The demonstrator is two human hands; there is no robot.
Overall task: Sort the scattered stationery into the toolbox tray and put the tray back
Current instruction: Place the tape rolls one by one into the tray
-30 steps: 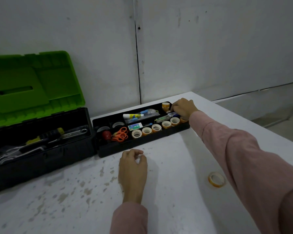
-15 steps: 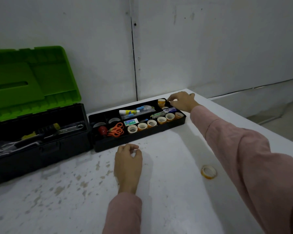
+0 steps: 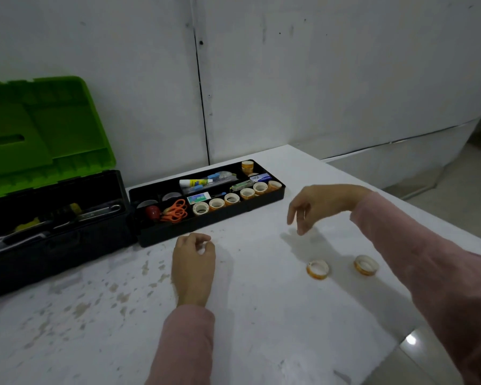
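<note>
The right hand (image 3: 314,207), empty with fingers (image 3: 303,218) drooping loosely apart, hovers just beyond 2 tape rolls (image 3: 318,269) on the table (image 3: 261,315); best to lower onto the one nearest its fingertips, pinch across the ring, then carry it forward-left to the tray (image 3: 211,226).

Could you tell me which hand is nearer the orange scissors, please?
Left. The left hand rests on the table just in front of the scissors; the right hand hangs above the table, well off to their right.

A stained white table (image 3: 261,329) stands against pale panelled walls (image 3: 331,79), glossy floor (image 3: 433,354) at right.
</note>
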